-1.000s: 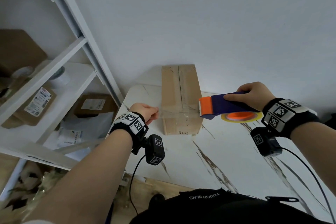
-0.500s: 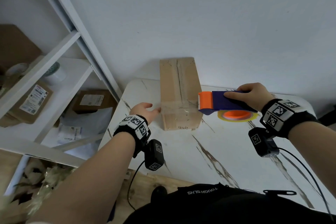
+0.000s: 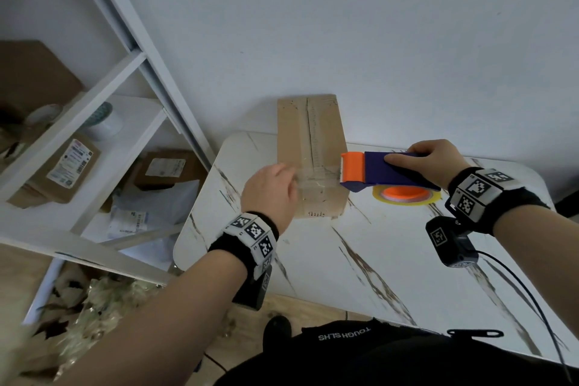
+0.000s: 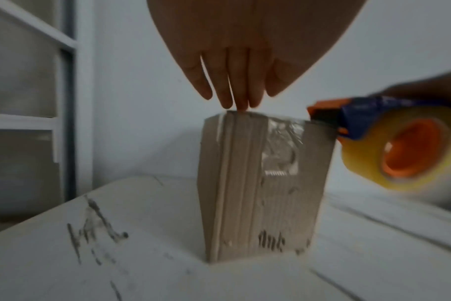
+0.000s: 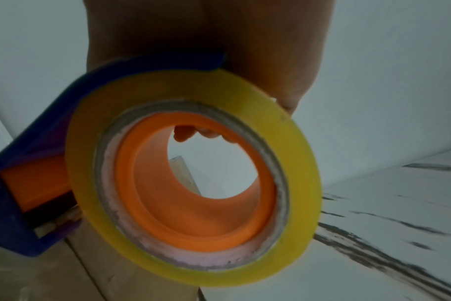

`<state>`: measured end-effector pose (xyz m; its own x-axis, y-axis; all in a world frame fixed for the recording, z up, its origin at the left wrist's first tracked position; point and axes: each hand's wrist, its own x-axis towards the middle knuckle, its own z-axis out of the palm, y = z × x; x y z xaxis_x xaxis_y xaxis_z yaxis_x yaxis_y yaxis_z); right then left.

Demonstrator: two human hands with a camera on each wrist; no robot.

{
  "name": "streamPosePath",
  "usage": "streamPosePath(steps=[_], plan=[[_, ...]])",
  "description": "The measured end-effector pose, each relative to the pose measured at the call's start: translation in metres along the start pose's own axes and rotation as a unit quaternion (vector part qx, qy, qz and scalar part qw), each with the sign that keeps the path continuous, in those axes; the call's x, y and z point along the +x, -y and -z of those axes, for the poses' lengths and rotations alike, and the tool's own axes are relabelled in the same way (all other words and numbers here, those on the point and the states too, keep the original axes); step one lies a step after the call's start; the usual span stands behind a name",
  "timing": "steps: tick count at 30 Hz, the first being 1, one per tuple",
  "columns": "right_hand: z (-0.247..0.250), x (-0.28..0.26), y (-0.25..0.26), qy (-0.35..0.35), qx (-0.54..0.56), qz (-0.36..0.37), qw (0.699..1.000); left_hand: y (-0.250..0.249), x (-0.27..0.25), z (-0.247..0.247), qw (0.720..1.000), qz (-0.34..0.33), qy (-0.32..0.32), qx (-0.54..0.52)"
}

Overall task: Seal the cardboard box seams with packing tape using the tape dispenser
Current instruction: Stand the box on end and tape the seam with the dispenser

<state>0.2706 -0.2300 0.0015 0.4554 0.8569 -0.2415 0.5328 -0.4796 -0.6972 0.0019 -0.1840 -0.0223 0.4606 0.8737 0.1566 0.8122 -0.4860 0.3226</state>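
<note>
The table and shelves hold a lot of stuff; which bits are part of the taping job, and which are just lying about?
In use:
cardboard box
tape dispenser with its tape roll
left hand, fingers straight on the box top
right hand, gripping the dispenser

Lying about:
labelled parcels on the shelf unit
white roll

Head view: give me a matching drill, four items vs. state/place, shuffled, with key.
Items:
1. cardboard box
2. tape dispenser
3. left hand
4. tape roll

States:
A. yellowish, on an orange hub
B. straight fingers touching the box's top left edge
C. gripped by the right hand, orange nose at the box's right edge
D. stands on the marble-look table, clear tape across its top

Pairs: 1-D, 2-C, 3-B, 4-A
</note>
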Motion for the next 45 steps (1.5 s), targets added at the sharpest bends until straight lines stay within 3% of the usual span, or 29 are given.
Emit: streamPosePath(steps=[5, 10, 23, 35, 42, 45], plan=[[-0.001, -0.002, -0.002, 0.000, 0.006, 0.006, 1.000, -0.006, 0.001, -0.006, 0.998, -0.017, 0.049, 0.028], [0.000, -0.005, -0.004, -0.004, 0.007, 0.013, 1.000, -0.020, 0.006, -0.015, 0.988, -0.032, 0.147, 0.021], [-0.002, -0.011, -0.008, -0.018, -0.008, 0.027, 0.999, -0.048, 0.013, -0.041, 0.988, -0.029, 0.113, 0.101], [0.014, -0.016, -0.021, -0.008, -0.011, 0.060, 0.998, -0.047, 0.005, -0.049, 0.972, -0.065, 0.144, 0.175], [0.053, -0.023, -0.052, -0.047, -0.066, 0.046, 0.996, -0.049, 0.013, -0.042, 0.968, -0.056, 0.169, 0.178], [0.046, -0.022, -0.049, -0.049, -0.100, 0.045, 0.993, -0.058, 0.015, -0.046, 0.974, -0.038, 0.146, 0.170]])
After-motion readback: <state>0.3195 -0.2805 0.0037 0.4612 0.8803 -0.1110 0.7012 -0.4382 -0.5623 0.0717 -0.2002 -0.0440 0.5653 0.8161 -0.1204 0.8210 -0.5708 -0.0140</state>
